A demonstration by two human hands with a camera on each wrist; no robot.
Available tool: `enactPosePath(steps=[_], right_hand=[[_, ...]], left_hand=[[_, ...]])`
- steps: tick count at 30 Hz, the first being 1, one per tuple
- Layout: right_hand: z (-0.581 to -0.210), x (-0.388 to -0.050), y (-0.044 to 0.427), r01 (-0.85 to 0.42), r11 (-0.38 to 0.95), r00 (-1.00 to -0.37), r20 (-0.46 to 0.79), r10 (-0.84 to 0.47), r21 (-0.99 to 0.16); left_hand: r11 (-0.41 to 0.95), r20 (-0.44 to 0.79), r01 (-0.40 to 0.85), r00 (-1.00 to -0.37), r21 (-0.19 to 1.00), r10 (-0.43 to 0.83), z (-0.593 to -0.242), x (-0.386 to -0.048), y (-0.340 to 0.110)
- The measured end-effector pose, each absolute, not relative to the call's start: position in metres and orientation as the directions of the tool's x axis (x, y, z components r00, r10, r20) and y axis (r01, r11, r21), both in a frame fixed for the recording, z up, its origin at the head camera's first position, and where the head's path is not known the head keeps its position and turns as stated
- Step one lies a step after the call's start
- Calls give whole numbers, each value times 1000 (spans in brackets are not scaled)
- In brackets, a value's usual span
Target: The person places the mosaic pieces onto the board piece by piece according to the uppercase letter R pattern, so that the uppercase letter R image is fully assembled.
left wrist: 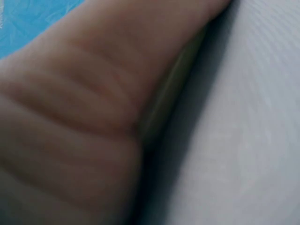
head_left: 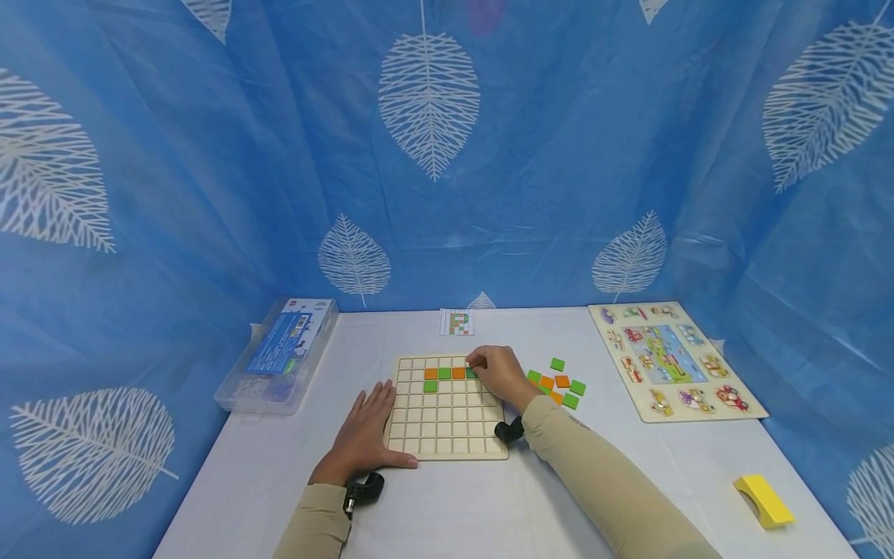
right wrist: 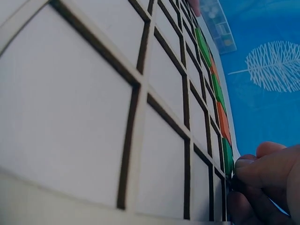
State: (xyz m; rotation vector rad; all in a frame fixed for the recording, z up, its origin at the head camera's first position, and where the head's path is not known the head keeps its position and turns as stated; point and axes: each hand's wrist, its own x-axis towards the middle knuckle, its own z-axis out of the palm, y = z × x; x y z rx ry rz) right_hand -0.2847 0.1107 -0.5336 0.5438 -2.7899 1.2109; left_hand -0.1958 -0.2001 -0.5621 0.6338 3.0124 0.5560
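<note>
In the head view, I see the left hand (head_left: pixel 365 428), fingers loosely spread along the left edge of a grid board (head_left: pixel 447 429), thumb out by its near corner, probably steadying it. 5 tiles (head_left: pixel 445 373) sit on the board; the right hand (head_left: pixel 500 374) bends its fingertips to the rightmost green tile (head_left: pixel 471 373). Loose tiles (head_left: pixel 577 387) lie just right, seemingly for easy reach.

In the left wrist view, blur hides the fingers.

In the right wrist view, thumb and fingers close in at that tile; I cannot tell whether they pinch it.

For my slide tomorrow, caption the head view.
Left hand at the near-left corner of a grid board, right hand at the green tile ending an orange-and-green row.
</note>
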Motion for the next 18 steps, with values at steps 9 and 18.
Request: enactPosePath(steps=[9, 18], right_hand=[[-535, -284, 116, -344, 619, -937, 210, -280, -706], [-533, -285, 125, -353, 621, -935, 241, -260, -700]], left_hand=[[852, 60, 389, -917, 351, 394, -562, -196, -201], [857, 65, 387, -919, 341, 389, -563, -196, -200]])
